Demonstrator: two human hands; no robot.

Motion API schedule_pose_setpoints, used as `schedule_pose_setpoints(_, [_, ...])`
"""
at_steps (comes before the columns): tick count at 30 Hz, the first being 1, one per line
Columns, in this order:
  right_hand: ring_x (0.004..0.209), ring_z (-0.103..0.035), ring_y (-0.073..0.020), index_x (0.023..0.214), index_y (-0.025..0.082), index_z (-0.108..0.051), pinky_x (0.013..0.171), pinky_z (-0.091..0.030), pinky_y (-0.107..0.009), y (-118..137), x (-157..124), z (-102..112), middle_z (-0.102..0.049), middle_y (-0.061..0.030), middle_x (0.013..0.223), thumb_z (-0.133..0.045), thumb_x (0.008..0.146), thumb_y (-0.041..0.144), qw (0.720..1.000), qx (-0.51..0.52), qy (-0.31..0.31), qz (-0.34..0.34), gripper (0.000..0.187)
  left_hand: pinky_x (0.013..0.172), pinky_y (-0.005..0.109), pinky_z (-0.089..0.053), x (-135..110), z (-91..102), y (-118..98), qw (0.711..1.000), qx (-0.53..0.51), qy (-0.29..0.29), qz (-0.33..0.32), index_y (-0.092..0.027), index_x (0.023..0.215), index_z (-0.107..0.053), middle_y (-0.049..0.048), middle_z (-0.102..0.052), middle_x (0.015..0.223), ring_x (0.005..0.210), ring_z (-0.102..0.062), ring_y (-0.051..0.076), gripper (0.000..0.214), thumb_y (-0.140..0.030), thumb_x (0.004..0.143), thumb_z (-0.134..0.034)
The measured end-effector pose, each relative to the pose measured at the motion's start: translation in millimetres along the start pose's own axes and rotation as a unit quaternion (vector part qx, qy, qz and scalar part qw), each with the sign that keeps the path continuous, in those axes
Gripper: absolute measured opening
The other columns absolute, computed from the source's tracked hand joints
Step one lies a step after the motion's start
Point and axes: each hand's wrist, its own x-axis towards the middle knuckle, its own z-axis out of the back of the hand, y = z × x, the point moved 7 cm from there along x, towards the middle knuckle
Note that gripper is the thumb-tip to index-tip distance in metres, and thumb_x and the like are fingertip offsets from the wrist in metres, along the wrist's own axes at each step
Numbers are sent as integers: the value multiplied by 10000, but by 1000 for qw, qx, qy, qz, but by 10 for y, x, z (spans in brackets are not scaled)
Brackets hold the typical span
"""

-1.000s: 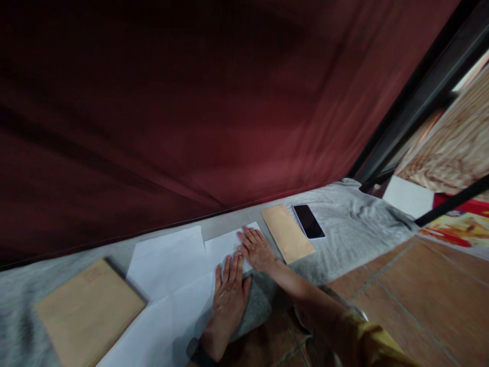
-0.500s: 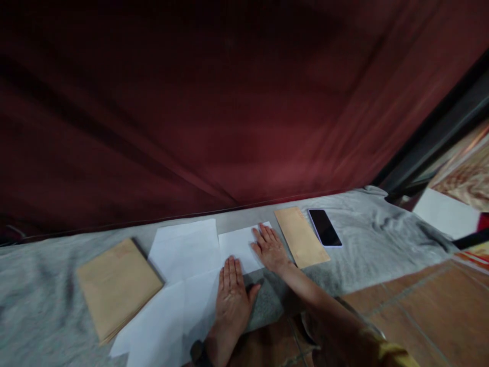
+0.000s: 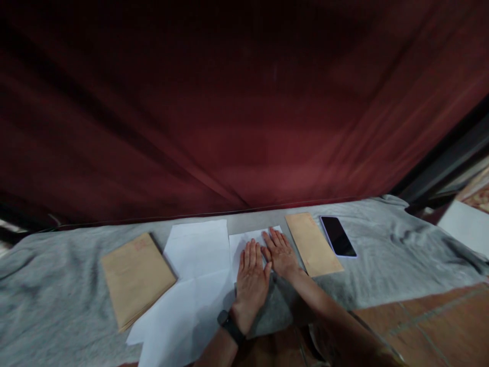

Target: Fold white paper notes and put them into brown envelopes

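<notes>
A folded white sheet of paper (image 3: 237,248) lies on the grey cloth, partly covered by both hands. My left hand (image 3: 252,278), with a dark watch on its wrist, rests flat on the sheet, fingers stretched out. Beside it my right hand (image 3: 281,255) lies flat on the sheet's right part, its fingers slightly spread. Larger white papers (image 3: 196,250) spread out just left of the hands, with crease lines showing. To the right of my right hand lies a single brown envelope (image 3: 314,244).
A stack of brown envelopes (image 3: 139,280) sits at the left on the grey cloth (image 3: 57,285). A phone (image 3: 338,236) with a dark screen lies right of the single envelope. A dark red curtain (image 3: 244,127) hangs behind; floor tiles (image 3: 431,321) show at lower right.
My left hand has slid right and up onto the folded sheet, close against my right hand. My right hand stays flat on the sheet. The whole view has shifted slightly.
</notes>
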Motion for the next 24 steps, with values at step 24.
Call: schedule_pose_setpoints(24, [1462, -378, -266, 1530, 225, -422, 1200, -262, -457, -1, -11, -5, -369, -102, 1599, -367, 1051, 417, 999, -10, -33, 3, 518, 1195, 514, -319, 412, -376, 513, 993, 24, -24, 112, -47, 1540, -321, 216, -419, 1553, 1478, -353, 289, 616, -327, 991, -320])
